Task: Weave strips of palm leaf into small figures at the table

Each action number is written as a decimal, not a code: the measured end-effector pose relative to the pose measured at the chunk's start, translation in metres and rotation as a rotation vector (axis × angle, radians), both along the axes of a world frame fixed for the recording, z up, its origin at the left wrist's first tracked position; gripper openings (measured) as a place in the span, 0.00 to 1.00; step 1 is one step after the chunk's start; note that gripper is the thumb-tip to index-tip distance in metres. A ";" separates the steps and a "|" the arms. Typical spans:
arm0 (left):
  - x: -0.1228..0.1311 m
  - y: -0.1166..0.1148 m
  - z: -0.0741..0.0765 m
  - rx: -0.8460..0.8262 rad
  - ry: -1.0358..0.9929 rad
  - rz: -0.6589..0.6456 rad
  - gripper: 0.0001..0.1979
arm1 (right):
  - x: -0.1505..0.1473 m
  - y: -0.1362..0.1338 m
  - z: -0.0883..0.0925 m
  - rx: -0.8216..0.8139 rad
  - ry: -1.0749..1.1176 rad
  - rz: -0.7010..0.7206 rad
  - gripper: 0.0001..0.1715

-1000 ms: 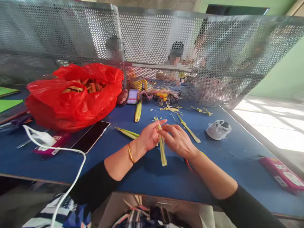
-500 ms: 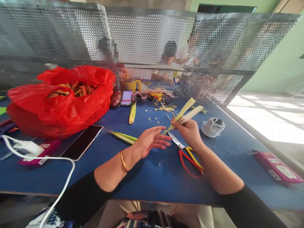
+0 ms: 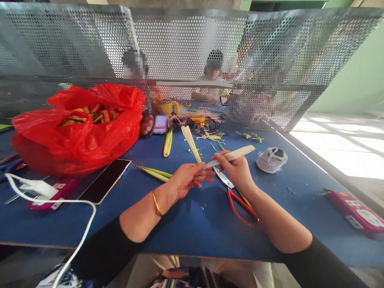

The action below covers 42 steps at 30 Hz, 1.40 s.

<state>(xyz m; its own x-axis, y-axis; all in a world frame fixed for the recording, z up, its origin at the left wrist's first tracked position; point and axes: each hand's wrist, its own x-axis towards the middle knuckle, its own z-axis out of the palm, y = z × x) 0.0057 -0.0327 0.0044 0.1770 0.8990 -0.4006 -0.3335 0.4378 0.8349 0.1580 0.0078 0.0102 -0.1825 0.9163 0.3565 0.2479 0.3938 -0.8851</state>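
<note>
Near the middle of the table my left hand (image 3: 190, 179) pinches the lower end of a pale yellow-green corn husk strip (image 3: 192, 144), which stands up and leans left. My right hand (image 3: 237, 170) grips a second, creamier husk strip (image 3: 244, 151) between thumb and fingers, its narrow end reaching the left fingertips. Scissors (image 3: 229, 185) with red and yellow handles lie under and beside the right hand, one handle partly hidden by the forearm. To the left, a greenish husk piece (image 3: 156, 173) rests partly behind the left hand; another husk bundle (image 3: 168, 144) lies farther back.
A full red plastic bag (image 3: 90, 140) takes up the left side. A dark phone (image 3: 105, 182), a white cable (image 3: 87, 228) and a magenta box (image 3: 355, 210) lie around. White thread (image 3: 271, 160) stands at right. A perforated metal screen (image 3: 192, 44) borders the back, people beyond it.
The two strips, both in the right hand before, are now apart. My left hand has closed from open fingers onto one strip, which swung left; the other tilts flatter in the right hand.
</note>
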 end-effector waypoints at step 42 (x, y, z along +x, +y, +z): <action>0.025 -0.009 -0.018 0.154 0.470 -0.015 0.08 | -0.008 -0.009 -0.009 -0.064 -0.273 -0.001 0.13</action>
<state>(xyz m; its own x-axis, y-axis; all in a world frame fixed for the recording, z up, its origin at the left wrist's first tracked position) 0.0308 -0.0414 -0.0137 0.0227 0.9528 -0.3029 0.0997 0.2993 0.9489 0.1501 -0.0016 0.0007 -0.2630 0.9357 0.2353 0.4807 0.3385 -0.8089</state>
